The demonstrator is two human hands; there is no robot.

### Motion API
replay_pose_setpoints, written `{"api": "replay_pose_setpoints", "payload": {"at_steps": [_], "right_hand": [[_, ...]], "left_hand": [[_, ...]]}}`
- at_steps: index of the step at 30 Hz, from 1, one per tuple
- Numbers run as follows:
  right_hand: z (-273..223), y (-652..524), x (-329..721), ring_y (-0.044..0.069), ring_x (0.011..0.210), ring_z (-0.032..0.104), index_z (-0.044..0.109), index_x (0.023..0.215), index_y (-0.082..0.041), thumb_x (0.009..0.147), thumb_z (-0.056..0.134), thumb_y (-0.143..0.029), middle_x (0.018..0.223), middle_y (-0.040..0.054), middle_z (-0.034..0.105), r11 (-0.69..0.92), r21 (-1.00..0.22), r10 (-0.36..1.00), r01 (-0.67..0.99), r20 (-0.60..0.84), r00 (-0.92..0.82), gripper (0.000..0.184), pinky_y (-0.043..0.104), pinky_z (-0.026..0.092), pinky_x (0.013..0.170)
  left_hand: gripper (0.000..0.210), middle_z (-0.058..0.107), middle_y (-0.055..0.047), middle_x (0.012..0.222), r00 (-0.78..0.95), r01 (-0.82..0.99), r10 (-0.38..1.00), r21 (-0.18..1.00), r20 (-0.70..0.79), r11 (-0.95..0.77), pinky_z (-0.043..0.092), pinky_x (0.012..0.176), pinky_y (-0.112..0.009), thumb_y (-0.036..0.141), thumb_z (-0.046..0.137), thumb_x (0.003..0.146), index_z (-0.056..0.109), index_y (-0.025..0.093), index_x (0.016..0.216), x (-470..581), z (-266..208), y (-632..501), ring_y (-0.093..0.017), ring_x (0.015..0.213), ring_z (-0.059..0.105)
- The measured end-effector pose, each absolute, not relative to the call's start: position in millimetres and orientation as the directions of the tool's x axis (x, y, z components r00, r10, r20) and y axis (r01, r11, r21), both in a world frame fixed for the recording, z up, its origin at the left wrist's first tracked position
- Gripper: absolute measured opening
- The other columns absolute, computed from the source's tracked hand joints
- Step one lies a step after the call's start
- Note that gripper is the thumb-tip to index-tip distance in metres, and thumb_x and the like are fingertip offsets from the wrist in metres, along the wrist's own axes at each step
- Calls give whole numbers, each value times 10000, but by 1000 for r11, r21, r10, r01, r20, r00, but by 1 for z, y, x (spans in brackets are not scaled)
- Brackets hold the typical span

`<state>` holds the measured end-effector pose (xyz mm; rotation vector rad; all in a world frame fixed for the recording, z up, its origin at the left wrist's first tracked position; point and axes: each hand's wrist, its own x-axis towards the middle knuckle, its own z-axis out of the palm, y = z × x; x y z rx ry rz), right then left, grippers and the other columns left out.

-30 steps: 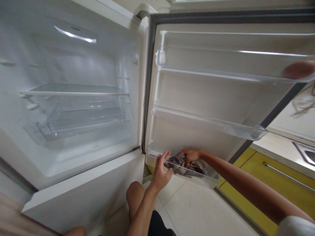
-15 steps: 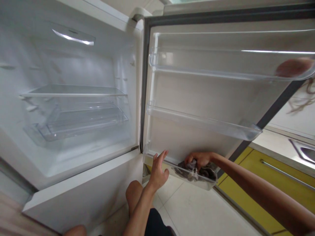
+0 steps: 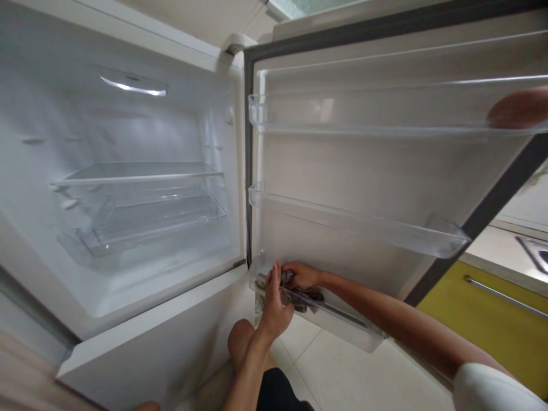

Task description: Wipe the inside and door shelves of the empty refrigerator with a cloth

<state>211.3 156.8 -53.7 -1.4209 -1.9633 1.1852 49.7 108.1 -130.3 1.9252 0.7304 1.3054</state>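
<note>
Grey cloth (image 3: 306, 297) beneath right-hand fingers (image 3: 290, 266)

Grey-brown cloth (image 3: 307, 297) (pattern too blurred to tell), white fridge door (image 3: 342, 165), grey seal (image 3: 496, 200), yellow cupboard (image 3: 505, 334).

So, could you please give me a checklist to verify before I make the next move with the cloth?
1. Door wide open: ok.
2. Cloth in the bottom bin: ok, bunched toward the hinge end.
3. Right hand on the cloth: ok.
4. Left hand gripping the bin's front wall: cannot tell; it is at the wall, but the contact is unclear.
5. Hands well apart: not ok, they nearly meet.
6. Bin surface under the cloth clean: cannot tell, hidden.
</note>
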Motion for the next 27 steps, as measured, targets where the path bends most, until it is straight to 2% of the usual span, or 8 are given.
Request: {"api": "replay_pose_setpoints", "payload": {"at_steps": [7, 12, 15, 17, 19, 23, 25, 27], "right_hand": [[-27, 143, 211, 191, 848, 643, 714, 1060, -167, 652, 663, -230, 928, 9, 727, 103, -859, 991, 502, 48, -122, 415, 312, 530, 820], [0, 104, 224, 270, 1036, 669, 728, 1143, -201, 705, 643, -221, 1136, 57, 741, 266, -682, 946, 681, 322, -48, 446, 438, 524, 988], [6, 77, 236, 283, 1081, 676, 700, 1187, -194, 784, 627, -255, 1187, 90, 727, 354, -583, 853, 731, 522, 4, 414, 464, 534, 1005], [10, 57, 247, 272, 1094, 683, 671, 1224, -192, 854, 606, -263, 1198, 104, 720, 414, -486, 758, 770, 652, 3, 382, 438, 555, 990], [14, 36, 260, 264, 1125, 676, 644, 1270, -203, 901, 574, -224, 1241, 119, 697, 437, -309, 614, 845, 788, -30, 376, 413, 569, 971], [23, -5, 285, 302, 1238, 606, 586, 1389, -263, 865, 550, -69, 1315, 124, 650, 268, 114, 336, 957, 920, -204, 560, 478, 544, 1003], [27, -16, 296, 323, 1266, 579, 548, 1436, -285, 854, 562, -47, 1324, 121, 643, 166, 199, 286, 966, 928, -240, 630, 516, 524, 1018], [29, -16, 306, 323, 1237, 590, 534, 1448, -278, 867, 568, -57, 1312, 129, 643, 98, 192, 261, 977, 942, -211, 623, 515, 526, 1003]], "left_hand": [[1105, 88, -114, 1711, 323, 22, 780, 820, 535, -572, 119, 1305, -486, -39, 464, 667, -12, 229, 1628, 48, -127, 107, -232, 1589, 82], [1103, 180, -102, 1696, 300, 110, 789, 802, 537, -588, 142, 1304, -523, -4, 499, 654, 50, 240, 1632, 51, -127, 105, -247, 1577, 160], [1021, 349, -101, 1635, 312, 209, 782, 763, 540, -611, 158, 1294, -574, 14, 512, 667, 192, 232, 1612, 55, -125, 104, -260, 1529, 299], [915, 487, -94, 1544, 353, 292, 760, 708, 546, -643, 167, 1282, -614, 15, 511, 681, 343, 225, 1556, 57, -122, 103, -268, 1464, 407], [794, 569, -83, 1466, 393, 362, 730, 636, 559, -682, 189, 1265, -646, 11, 512, 691, 498, 225, 1455, 58, -119, 102, -281, 1409, 467], [614, 631, -82, 1378, 420, 438, 686, 530, 593, -726, 275, 1219, -670, 24, 534, 734, 632, 227, 1305, 61, -114, 99, -301, 1347, 515], [589, 665, -80, 1308, 418, 454, 676, 505, 606, -734, 303, 1213, -654, 33, 538, 754, 634, 224, 1303, 62, -112, 97, -293, 1299, 549], [565, 686, -79, 1248, 410, 472, 672, 487, 616, -735, 308, 1217, -642, 31, 533, 764, 646, 218, 1284, 65, -113, 96, -286, 1271, 567]]}}
